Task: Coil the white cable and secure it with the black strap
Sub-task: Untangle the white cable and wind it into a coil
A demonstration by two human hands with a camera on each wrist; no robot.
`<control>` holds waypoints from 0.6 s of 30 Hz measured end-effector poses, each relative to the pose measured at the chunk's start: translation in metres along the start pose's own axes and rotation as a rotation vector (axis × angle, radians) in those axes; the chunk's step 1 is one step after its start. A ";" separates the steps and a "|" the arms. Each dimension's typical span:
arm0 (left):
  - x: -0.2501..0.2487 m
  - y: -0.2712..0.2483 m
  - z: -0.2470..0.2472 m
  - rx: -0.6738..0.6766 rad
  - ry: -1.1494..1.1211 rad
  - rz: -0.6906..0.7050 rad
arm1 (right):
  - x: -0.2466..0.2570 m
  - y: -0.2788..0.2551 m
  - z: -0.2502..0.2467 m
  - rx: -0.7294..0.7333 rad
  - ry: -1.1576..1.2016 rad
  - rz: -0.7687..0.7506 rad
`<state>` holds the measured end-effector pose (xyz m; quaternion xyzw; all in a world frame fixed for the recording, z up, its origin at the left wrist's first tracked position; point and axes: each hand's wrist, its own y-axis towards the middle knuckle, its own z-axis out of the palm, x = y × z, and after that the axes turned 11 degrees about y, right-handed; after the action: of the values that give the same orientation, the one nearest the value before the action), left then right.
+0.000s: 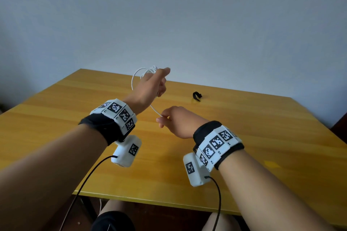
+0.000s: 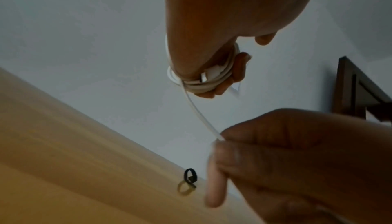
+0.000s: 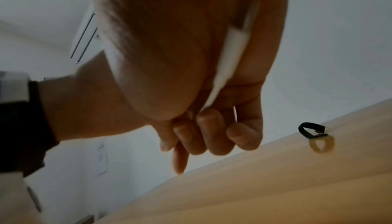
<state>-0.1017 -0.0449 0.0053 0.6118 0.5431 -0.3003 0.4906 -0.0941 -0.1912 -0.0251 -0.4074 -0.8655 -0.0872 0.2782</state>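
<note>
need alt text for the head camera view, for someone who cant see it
Above a yellow wooden table, the left hand holds a coiled thin white cable while the right hand pinches its loose end. A small curled black strap lies on the table beyond the hands, untouched.

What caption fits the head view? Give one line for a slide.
Left hand holds the coiled white cable, right hand pinches its tail; black strap waits on table.
</note>
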 end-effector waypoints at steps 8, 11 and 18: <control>0.028 -0.008 -0.002 0.098 0.515 0.031 | -0.005 -0.006 -0.013 -0.086 0.014 0.011; 0.038 -0.011 0.002 0.185 0.641 0.092 | -0.008 -0.006 -0.018 -0.128 0.015 0.009; 0.045 -0.013 0.007 0.364 0.698 0.029 | -0.020 -0.004 -0.020 -0.283 0.036 -0.064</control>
<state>-0.1025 -0.0355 -0.0410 0.7616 0.6065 -0.1588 0.1641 -0.0782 -0.2144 -0.0195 -0.4133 -0.8519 -0.2245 0.2303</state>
